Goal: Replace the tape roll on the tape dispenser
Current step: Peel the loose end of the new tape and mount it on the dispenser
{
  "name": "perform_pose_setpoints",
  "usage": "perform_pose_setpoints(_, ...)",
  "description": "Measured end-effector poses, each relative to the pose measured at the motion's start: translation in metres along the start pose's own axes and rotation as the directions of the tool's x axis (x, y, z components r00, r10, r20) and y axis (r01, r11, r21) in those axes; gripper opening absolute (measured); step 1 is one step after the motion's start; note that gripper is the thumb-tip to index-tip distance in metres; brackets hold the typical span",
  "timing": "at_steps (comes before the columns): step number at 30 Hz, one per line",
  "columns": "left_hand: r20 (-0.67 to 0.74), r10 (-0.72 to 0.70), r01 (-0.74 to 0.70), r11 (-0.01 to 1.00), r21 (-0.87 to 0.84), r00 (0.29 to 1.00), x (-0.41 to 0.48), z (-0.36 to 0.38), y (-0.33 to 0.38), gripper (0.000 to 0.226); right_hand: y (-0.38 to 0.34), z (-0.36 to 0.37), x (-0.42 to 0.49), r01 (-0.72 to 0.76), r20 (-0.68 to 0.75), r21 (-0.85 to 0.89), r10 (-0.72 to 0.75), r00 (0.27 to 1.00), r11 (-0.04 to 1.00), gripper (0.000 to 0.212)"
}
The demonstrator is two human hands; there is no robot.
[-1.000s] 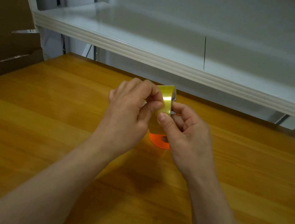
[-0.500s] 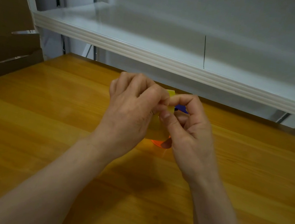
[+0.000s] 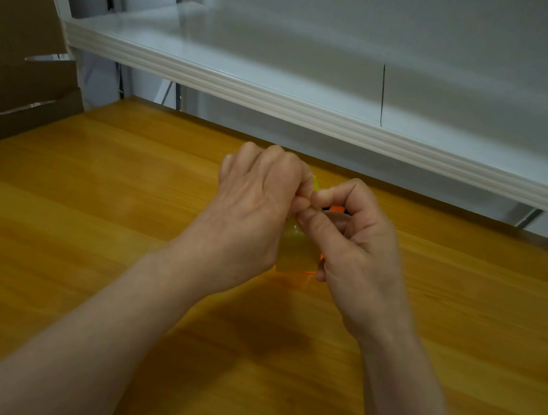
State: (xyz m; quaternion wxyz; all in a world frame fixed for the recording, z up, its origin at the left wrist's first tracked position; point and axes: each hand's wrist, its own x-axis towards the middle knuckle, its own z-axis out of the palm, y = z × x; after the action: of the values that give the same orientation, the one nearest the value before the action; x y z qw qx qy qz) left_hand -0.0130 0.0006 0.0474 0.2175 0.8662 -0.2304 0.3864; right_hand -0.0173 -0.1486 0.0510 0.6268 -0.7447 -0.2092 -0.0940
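The yellowish tape roll [image 3: 296, 255] sits between both hands near the wooden table's [image 3: 91, 219] far edge, mostly hidden. The left hand [image 3: 250, 218] and right hand [image 3: 357, 252] pinch together at its top. An orange dispenser [image 3: 336, 209] barely peeks out behind. A white shelf [image 3: 278, 101] overhangs; cardboard [image 3: 13, 72] stands far left.

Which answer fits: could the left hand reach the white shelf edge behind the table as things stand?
Probably yes, but not freely: the way to the white shelf edge looks open, yet the left hand is pinching the tape roll with the right hand.
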Motion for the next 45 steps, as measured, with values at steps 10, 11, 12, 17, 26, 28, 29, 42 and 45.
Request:
perform_pose_setpoints(10,-0.031,0.025,-0.026,0.999,-0.019,0.999,0.001,-0.003,0.002,0.017,-0.003,-0.001,0.001,-0.031,-0.005,0.042,0.031,1.0,0.999,0.022)
perform_pose_setpoints(11,-0.046,0.029,-0.03,0.999,-0.036,0.999,0.001,-0.002,0.001,0.008,-0.003,-0.001,0.001,-0.03,-0.005,0.047,0.031,1.0,0.998,0.021)
perform_pose_setpoints(12,-0.064,0.01,-0.014,0.998,-0.066,0.998,0.001,-0.002,0.0,0.004,-0.003,-0.003,0.001,-0.03,-0.005,0.052,0.03,1.0,0.998,0.02)
perform_pose_setpoints(17,-0.07,-0.306,0.229,0.828,-0.512,0.949,0.003,-0.005,-0.002,0.022,-0.006,-0.012,0.002,-0.055,-0.043,0.106,0.06,0.997,0.993,0.018)
perform_pose_setpoints(26,0.3,-0.442,0.507,0.486,-0.712,0.845,-0.001,0.0,-0.007,0.028,-0.004,-0.027,0.004,-0.149,-0.108,0.271,0.184,0.977,0.951,0.015)
perform_pose_setpoints(28,0.391,-0.441,0.571,0.421,-0.705,0.808,-0.001,0.003,-0.006,0.029,-0.002,-0.026,0.005,-0.16,-0.081,0.319,0.195,0.977,0.934,0.013)
perform_pose_setpoints(29,0.421,-0.442,0.593,0.396,-0.701,0.792,-0.001,0.005,-0.005,0.034,-0.001,-0.026,0.005,-0.165,-0.068,0.339,0.199,0.978,0.926,0.013)
perform_pose_setpoints(42,0.223,-0.55,0.508,0.445,-0.737,0.805,0.003,0.004,-0.01,0.021,0.0,-0.021,0.006,-0.243,0.015,0.232,0.246,0.969,0.942,0.029)
perform_pose_setpoints(45,0.147,-0.668,0.546,0.439,-0.713,0.729,0.004,-0.001,-0.027,0.018,0.0,-0.034,0.01,-0.238,-0.11,0.331,0.288,0.951,0.913,0.022)
